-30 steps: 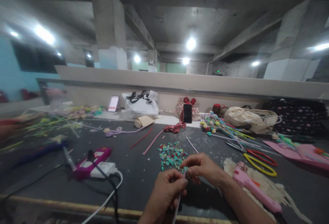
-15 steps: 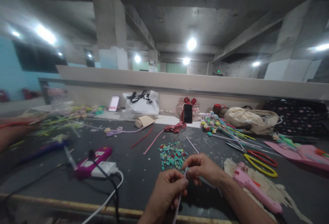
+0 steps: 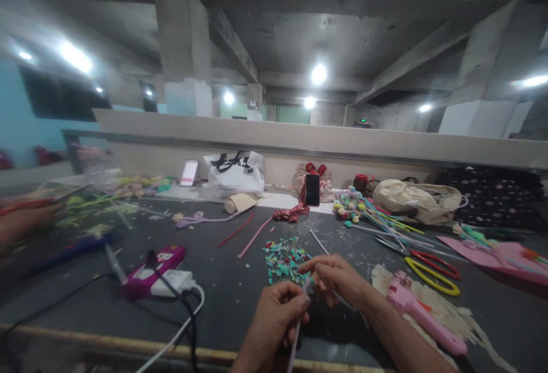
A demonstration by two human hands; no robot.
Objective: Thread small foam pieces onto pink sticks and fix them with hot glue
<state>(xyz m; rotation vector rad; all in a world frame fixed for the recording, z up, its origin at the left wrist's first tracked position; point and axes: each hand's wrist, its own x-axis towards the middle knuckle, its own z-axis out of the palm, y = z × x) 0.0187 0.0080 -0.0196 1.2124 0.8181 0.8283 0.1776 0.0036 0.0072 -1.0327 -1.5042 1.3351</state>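
My left hand [image 3: 280, 313] is closed in a pinch on a pale lilac pipe cleaner [image 3: 294, 345], which runs down toward the table's front edge. At its upper end a small teal bit [image 3: 311, 282] shows between the hands. My right hand [image 3: 331, 279] is just beside that end, its index finger stretched out to the left and its other fingers loosely bent and apart. Just beyond my hands lies a scattered pile of small teal, red and yellow pieces [image 3: 285, 256].
Scissors [image 3: 432, 270] and a pink glue gun [image 3: 426, 316] lie to the right. Behind are a bundle of coloured stems [image 3: 355, 205], a phone [image 3: 312, 189] and a white bag [image 3: 235, 174]. A magenta power strip [image 3: 154, 270] with cables sits left; another person's hand [image 3: 25, 222] holds red-handled scissors.
My right fingers have loosened from the pipe cleaner's tip, and the index finger has stretched leftward. My left hand has barely moved. The other person's hand has shifted slightly.
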